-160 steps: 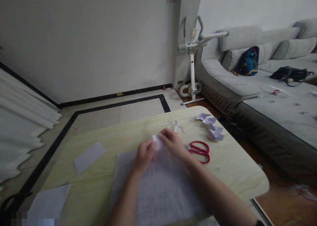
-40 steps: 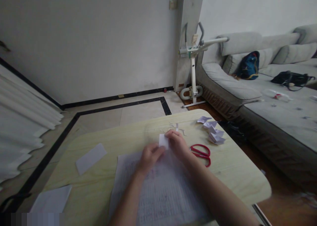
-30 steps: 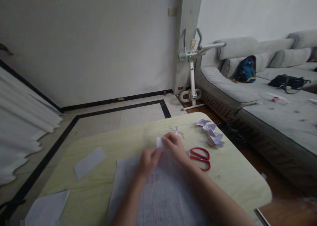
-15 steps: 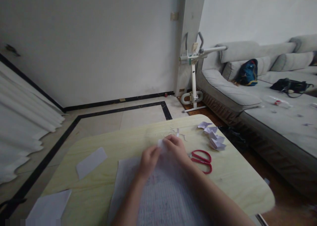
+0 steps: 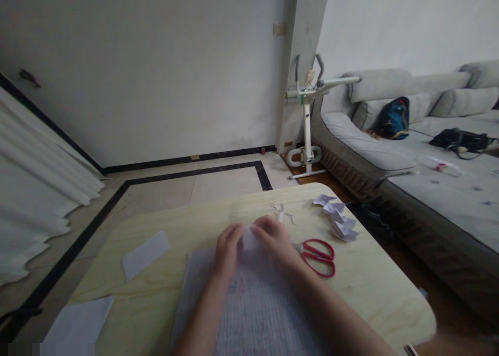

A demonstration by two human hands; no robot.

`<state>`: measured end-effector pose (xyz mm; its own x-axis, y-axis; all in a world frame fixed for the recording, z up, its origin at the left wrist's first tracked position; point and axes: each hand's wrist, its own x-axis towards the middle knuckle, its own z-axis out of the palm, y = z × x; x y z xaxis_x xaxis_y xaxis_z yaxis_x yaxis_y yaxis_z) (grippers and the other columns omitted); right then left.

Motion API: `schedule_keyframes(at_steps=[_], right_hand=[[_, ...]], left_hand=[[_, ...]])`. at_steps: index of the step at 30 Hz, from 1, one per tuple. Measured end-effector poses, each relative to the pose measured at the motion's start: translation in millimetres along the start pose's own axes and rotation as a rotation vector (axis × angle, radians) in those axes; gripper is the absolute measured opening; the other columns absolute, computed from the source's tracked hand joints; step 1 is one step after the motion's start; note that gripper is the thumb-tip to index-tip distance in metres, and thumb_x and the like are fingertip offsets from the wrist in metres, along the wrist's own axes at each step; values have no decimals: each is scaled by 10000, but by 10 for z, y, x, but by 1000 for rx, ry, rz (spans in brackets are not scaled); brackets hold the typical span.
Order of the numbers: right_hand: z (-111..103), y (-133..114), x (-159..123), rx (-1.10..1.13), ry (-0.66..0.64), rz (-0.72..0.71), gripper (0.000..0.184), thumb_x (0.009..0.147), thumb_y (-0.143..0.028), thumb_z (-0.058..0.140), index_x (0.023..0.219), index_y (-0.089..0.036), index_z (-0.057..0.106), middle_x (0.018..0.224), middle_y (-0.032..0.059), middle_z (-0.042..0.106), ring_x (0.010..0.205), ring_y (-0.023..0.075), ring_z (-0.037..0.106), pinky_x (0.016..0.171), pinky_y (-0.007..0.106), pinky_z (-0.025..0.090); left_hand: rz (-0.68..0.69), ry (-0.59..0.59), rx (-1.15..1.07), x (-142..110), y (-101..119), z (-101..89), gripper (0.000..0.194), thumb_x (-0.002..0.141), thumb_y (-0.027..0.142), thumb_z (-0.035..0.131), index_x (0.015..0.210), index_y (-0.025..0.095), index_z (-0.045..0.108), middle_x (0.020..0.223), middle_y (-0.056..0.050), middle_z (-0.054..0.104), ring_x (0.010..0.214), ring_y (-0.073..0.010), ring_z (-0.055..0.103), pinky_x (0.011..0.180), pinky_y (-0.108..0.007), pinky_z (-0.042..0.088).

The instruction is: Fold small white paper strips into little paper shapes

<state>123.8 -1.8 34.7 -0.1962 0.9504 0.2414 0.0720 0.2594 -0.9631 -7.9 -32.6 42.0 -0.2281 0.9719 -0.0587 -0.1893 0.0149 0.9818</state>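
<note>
A small piece of white paper point(image 5: 248, 237) is held between my two hands, above the far edge of a large printed sheet point(image 5: 253, 314). My left hand point(image 5: 228, 246) grips its left side with bent fingers. On the other side, my right hand point(image 5: 273, 237) pinches the upper right of the paper between thumb and fingers. Red-handled scissors point(image 5: 320, 257) lie just right of my right wrist, their blades partly hidden. Thin paper scraps point(image 5: 281, 213) lie beyond my right hand. Several folded paper shapes point(image 5: 338, 218) sit in a row at the table's far right.
The pale wooden table point(image 5: 382, 288) has rounded corners. A white paper strip point(image 5: 146, 254) lies at left, with more paper point(image 5: 80, 319) at the near left edge. Beyond stand a white exercise machine point(image 5: 307, 122) and a grey sofa point(image 5: 370, 143) holding a blue backpack point(image 5: 395, 118).
My hands have drawn slightly apart, the left one moving left, and more of the small paper shows between them. The whole view has shifted a little.
</note>
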Motion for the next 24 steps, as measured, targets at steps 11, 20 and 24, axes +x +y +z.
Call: schedule_keyframes(at_steps=[11, 20, 24], right_hand=[[2, 57, 45, -12, 122, 91, 142, 760, -302, 569, 728, -165, 587, 661, 9, 582, 623, 138, 531, 566, 241, 422], [0, -22, 23, -48, 27, 76, 221, 819, -339, 495, 688, -175, 564, 631, -9, 546, 606, 125, 500, 546, 224, 404], [-5, -41, 19, -17, 2, 60, 240, 822, -364, 496, 685, -175, 549, 633, -11, 539, 611, 123, 499, 551, 224, 406]], left_hand=[[-63, -22, -8, 71, -147, -37, 294, 683, 364, 648, 844, 118, 653, 764, -51, 659, 681, -157, 590, 621, -247, 450], [-145, -118, -368, 41, -57, 32, 216, 692, 284, 669, 829, 117, 662, 810, -70, 680, 732, -163, 624, 714, -282, 472], [-196, -170, -435, 36, -53, 25, 198, 704, 284, 661, 834, 134, 660, 839, -68, 679, 739, -160, 624, 658, -265, 487]])
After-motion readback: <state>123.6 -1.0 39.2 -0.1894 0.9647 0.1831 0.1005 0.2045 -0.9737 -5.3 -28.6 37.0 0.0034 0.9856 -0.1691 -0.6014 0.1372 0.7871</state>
